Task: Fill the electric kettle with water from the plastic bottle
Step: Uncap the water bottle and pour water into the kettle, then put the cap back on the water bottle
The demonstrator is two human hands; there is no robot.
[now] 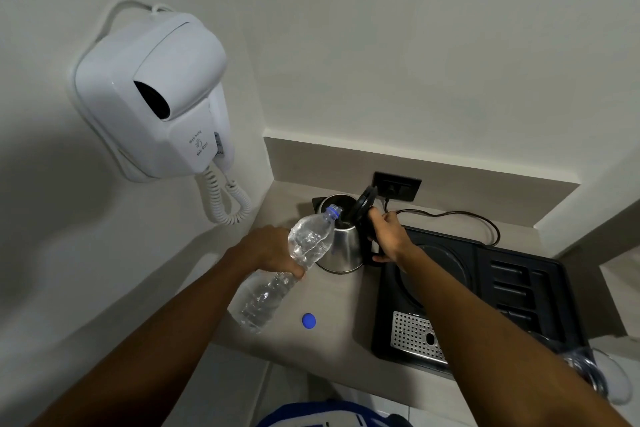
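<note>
A steel electric kettle (341, 248) stands on the grey counter with its black lid (362, 203) flipped up. My right hand (386, 236) grips the kettle's black handle. My left hand (273, 250) is wrapped around the middle of a clear plastic bottle (277, 282) holding water. The bottle is tilted, and its uncapped blue-ringed neck (333, 211) sits at the kettle's open rim. A blue bottle cap (308, 320) lies on the counter in front of the kettle.
A black tray (512, 291) with a round kettle base and a metal drip grille (415, 336) lies to the right. A black cord (460, 217) runs to a wall socket (396, 185). A white wall-mounted hair dryer (156, 97) hangs at left.
</note>
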